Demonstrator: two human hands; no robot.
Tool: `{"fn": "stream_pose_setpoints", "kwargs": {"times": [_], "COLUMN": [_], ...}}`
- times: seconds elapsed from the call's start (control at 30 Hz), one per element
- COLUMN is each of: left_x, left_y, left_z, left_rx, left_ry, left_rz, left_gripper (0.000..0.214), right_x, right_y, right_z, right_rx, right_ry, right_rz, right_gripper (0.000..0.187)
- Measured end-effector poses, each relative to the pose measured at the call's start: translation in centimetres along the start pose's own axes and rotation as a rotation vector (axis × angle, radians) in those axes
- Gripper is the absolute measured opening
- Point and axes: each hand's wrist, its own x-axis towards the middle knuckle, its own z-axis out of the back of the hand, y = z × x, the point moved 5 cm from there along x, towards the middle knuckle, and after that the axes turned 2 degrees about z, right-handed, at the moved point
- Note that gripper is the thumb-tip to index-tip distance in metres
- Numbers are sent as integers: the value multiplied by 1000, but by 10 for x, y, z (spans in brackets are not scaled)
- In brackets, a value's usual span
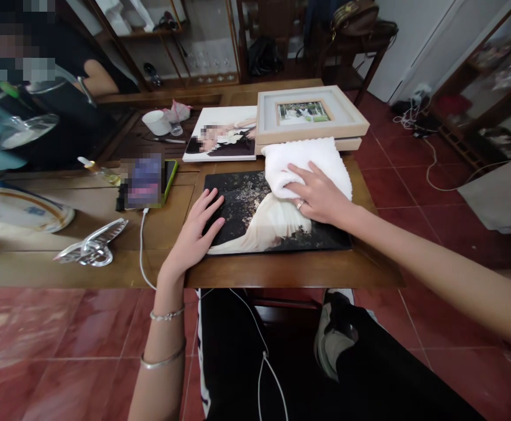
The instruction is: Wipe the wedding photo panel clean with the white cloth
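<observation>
A dark photo panel [238,199] with a pale flowing dress printed on it lies flat near the table's front edge. My left hand [198,231] rests on its left edge, fingers spread and holding nothing. Over the panel's upper right part, my right hand [319,193] presses on a folded white towel [308,153], fingers bent into the cloth. The towel covers that corner of the panel and reaches to the picture frames behind it. Pale specks are scattered across the panel's dark surface.
Behind the panel lie a white-edged photo print [220,131] and stacked wooden picture frames [266,126]. To the left are a phone [145,181] on a white cable, a clear hair claw [93,245], a dropper bottle [102,172] and a white cup [156,123]. Another person's arm [100,76] is across the table.
</observation>
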Motion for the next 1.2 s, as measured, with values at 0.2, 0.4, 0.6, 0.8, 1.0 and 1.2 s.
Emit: {"fn": "stream_pose_setpoints", "kwargs": {"times": [0.2,0.4,0.6,0.8,1.0,1.2], "left_x": [0,0,0,0,0,0], "left_y": [0,-1,0,0,-1,-2], "left_z": [0,1,0,0,0,1], "left_rx": [9,15,20,8,3,3], "left_ry": [2,3,-1,9,6,9], "left_rz": [6,5,7,22,11,20], "left_gripper": [51,51,51,51,51,51], "right_x": [-42,-62,-40,-12,5,7], "right_y": [74,134,117,66,6,-2], "right_z": [8,16,9,5,2,3], "right_rx": [61,109,87,36,-19,4], "right_ry": [-34,-34,77,120,84,31], "right_rz": [132,390,392,277,123,2], "right_gripper": [29,16,17,34,36,38]}}
